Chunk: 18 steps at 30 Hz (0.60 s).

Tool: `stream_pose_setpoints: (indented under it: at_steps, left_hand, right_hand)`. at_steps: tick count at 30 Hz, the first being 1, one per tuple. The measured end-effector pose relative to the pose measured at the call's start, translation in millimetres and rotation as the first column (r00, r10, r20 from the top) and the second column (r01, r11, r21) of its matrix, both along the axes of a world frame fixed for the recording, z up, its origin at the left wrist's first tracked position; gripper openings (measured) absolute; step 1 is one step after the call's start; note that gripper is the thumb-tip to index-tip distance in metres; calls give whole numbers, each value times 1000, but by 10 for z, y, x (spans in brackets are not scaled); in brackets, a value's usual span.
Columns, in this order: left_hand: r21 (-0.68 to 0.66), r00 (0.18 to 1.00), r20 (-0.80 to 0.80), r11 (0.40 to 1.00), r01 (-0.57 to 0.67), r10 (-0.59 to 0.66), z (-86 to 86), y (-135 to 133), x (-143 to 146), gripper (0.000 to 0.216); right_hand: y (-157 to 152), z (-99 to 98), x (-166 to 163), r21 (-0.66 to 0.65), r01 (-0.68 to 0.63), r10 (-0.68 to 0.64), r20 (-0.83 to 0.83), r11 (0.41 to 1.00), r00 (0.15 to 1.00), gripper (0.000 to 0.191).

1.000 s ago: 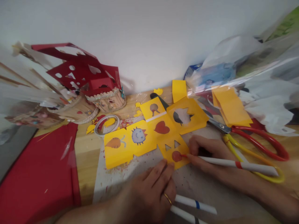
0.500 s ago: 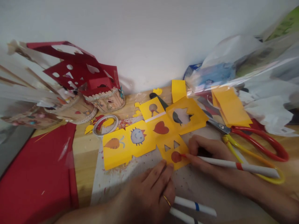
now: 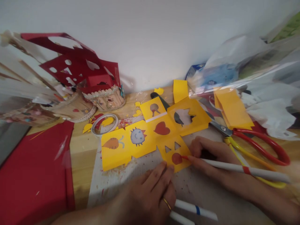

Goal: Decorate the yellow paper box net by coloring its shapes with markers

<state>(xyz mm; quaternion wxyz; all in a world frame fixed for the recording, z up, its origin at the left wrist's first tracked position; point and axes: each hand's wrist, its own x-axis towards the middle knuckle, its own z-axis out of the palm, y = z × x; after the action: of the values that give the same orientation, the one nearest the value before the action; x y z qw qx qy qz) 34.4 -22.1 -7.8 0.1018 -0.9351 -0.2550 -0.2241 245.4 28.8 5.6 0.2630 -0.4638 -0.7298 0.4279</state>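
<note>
Head view: a red-banded white plastic marker (image 3: 227, 165) is gripped in the right hand (image 3: 215, 153), its red tip (image 3: 184, 157) held at the red circle (image 3: 176, 158) on a yellow paper cutout (image 3: 152, 137), laid over a grey-white sheet (image 3: 110, 184). The cutout's lower edge is touched by the left hand (image 3: 154, 190); whether two white markers (image 3: 191, 208) beneath are held cannot be told.

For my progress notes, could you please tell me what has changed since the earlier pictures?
The back end of the red-banded marker has shifted slightly right; the right hand still holds it, tip at the red circle. Nothing was newly grasped or released. The left hand stays at the yellow card.
</note>
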Motion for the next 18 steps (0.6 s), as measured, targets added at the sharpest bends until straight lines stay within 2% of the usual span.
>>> stream_pose_setpoints:
  at_steps: [9,18]
  left_hand:
    - [13,1000,4,1000,-2,2,-6,13,12,22]
    - [18,1000,10,1000,-11,11,-10,2,10,21]
  right_hand:
    - [-17,6,-35,-20,-6,6,30,1000,1000,26]
    - [-14,-26,-13,-69,-81,84,37,994,996,24]
